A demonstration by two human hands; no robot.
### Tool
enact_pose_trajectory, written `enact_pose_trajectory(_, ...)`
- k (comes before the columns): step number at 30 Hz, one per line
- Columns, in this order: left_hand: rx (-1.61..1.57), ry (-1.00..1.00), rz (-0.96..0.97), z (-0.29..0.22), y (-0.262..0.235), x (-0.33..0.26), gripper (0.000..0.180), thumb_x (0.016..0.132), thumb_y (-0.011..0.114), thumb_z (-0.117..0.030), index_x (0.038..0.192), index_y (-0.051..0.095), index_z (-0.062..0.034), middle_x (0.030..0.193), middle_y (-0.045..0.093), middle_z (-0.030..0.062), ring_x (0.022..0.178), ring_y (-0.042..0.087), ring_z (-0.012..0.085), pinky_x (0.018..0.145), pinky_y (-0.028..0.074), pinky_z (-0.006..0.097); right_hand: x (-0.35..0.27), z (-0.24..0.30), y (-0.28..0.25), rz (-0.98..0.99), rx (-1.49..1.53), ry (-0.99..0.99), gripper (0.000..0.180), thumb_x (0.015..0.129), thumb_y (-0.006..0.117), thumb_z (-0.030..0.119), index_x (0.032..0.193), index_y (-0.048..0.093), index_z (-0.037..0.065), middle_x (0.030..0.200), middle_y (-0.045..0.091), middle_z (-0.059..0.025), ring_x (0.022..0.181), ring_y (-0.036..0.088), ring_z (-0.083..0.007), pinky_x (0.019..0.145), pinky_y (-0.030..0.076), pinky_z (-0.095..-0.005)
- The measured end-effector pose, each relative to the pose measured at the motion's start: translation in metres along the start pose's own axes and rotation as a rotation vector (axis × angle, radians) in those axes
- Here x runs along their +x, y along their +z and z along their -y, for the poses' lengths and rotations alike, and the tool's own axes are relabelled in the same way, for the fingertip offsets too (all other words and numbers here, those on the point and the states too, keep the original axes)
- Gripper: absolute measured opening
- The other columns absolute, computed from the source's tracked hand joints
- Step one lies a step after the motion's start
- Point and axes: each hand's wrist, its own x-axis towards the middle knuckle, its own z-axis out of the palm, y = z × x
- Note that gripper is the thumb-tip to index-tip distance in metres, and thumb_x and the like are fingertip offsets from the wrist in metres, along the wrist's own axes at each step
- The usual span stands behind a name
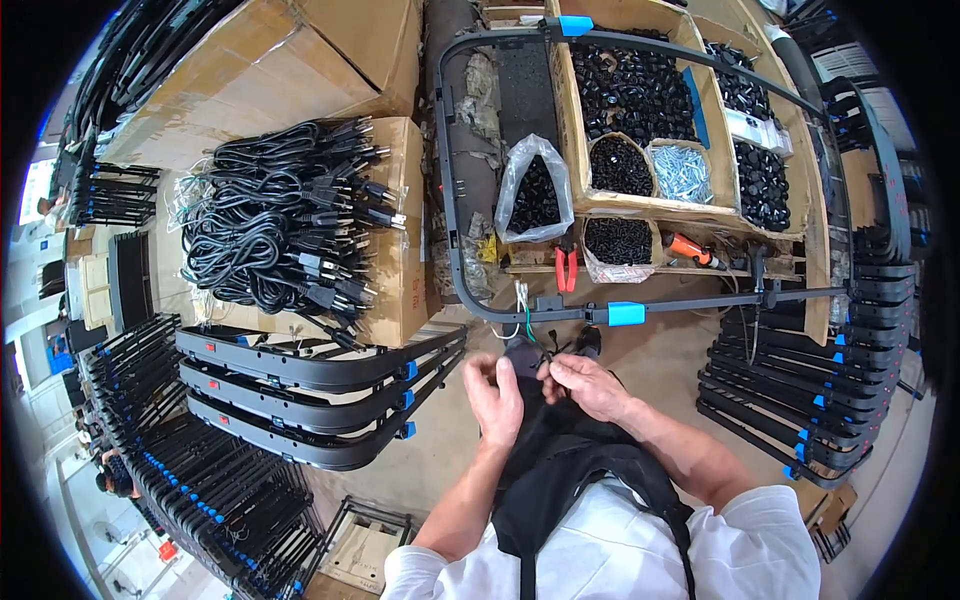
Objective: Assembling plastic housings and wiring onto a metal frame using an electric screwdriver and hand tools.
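Observation:
Just below the near bar of a black rectangular tube frame [550,312] are both of my hands. My right hand [597,388] pinches a thin black cord [546,352] between thumb and fingers. Beside it, a green wire [529,322] and white wires [520,293] come out at the frame's near left corner. My left hand [492,402] is a little to the left of the cord, thumb raised and fingers loosely bent, with nothing visible in it. A blue sleeve [626,314] wraps the near bar.
Coiled black power cords [280,225] lie on a cardboard box [405,240] at the left. A divided wooden bin [680,212] holds black parts and silver screws [680,172]. Red-handled pliers [566,268] and an orange power screwdriver [695,250] lie nearby. Curved black frames [290,400] are stacked left, more [800,390] right.

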Motion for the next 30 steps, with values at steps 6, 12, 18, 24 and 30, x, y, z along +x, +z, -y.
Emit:
enact_pose_trajectory(6,-0.087,0.14,0.629,0.026,-0.004,-0.02,0.049,0.104,0.062,-0.02,0.147,0.05,-0.0002,0.136,0.063,0.0221,0.128,0.061,0.0379,0.11,0.047,0.046,0.022,0.009,0.018,-0.073,-0.148,-0.142,0.035,0.111,0.056,0.032,0.113,0.071,0.001,0.116,0.068,-0.008,0.113,0.063,-0.0185,0.104,0.049,-0.0365)
enact_pose_trajectory(12,-0.123,-0.132,0.874,0.042,-0.017,-0.007,0.034,0.11,0.055,-0.025,0.138,0.06,-0.0059,0.115,0.071,0.0166,0.108,0.069,0.0286,0.1,0.052,0.04,0.007,0.055,0.041,-0.217,-1.421,-0.27,0.04,0.105,0.055,0.033,0.123,0.075,0.004,0.114,0.075,-0.0195,0.109,0.071,-0.0338,0.1,0.054,-0.042)
enact_pose_trajectory(18,-0.25,-0.104,0.762,0.052,-0.038,-0.002,0.03,0.113,0.053,-0.031,0.124,0.07,-0.0076,0.09,0.064,0.0032,0.083,0.059,0.0124,0.08,0.051,0.029,0.054,0.168,0.033,-0.354,-1.593,-0.141,0.056,0.099,0.062,0.055,0.104,0.079,0.001,0.097,0.071,-0.0238,0.096,0.067,-0.0448,0.087,0.052,-0.0509)
enact_pose_trajectory(24,-0.428,-0.507,0.828,0.036,-0.05,0.005,0.031,0.114,0.051,-0.03,0.124,0.07,-0.0072,0.086,0.058,-0.0012,0.081,0.054,0.0073,0.08,0.048,0.023,0.117,0.152,0.0,0.089,-1.11,-0.079,0.042,0.1,0.069,0.046,0.099,0.081,0.006,0.078,0.069,-0.0054,0.075,0.066,-0.0154,0.067,0.052,-0.036)
enact_pose_trajectory(30,-0.374,-0.086,0.746,0.031,-0.043,0.01,0.027,0.114,0.049,-0.021,0.125,0.068,-0.0045,0.087,0.062,0.0009,0.077,0.058,0.0099,0.077,0.053,0.027,0.135,0.155,-0.014,-0.563,-0.228,-0.37,0.03,0.106,0.065,0.03,0.091,0.073,0.005,0.069,0.059,0.0013,0.057,0.052,-0.0089,0.054,0.043,-0.0244)
